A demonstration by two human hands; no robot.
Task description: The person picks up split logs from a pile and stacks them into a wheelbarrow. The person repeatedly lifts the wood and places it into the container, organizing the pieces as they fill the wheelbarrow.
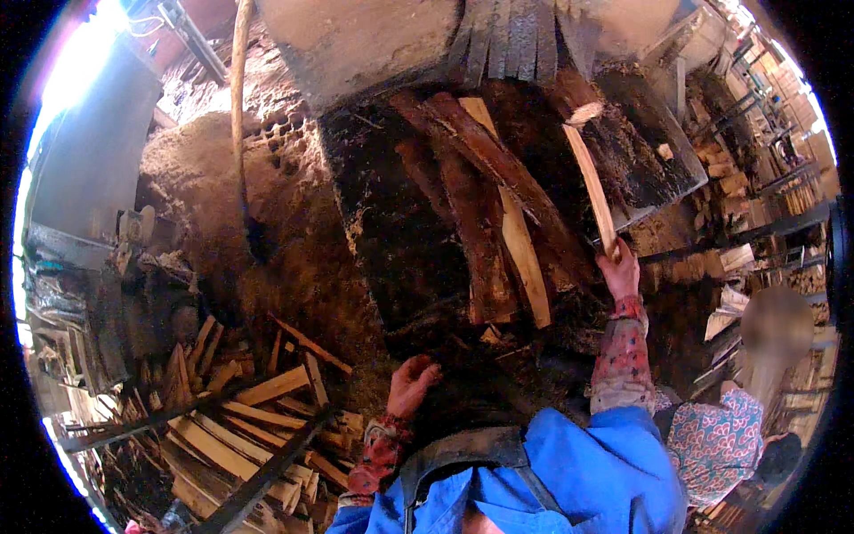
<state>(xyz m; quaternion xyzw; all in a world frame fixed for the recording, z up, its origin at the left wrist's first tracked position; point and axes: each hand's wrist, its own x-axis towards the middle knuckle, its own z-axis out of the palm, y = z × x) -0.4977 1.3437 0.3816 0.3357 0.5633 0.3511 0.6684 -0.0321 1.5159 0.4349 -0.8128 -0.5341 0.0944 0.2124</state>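
Pale wooden stick (593, 187) points lengthwise toward eleven o'clock from the right hand (624, 271) pinching its near end; farther, at eight, the left hand (412, 386) curls, grip unclear.

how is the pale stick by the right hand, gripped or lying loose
Gripped: the right hand is closed around the near end of the pale stick, whose far end points forward.
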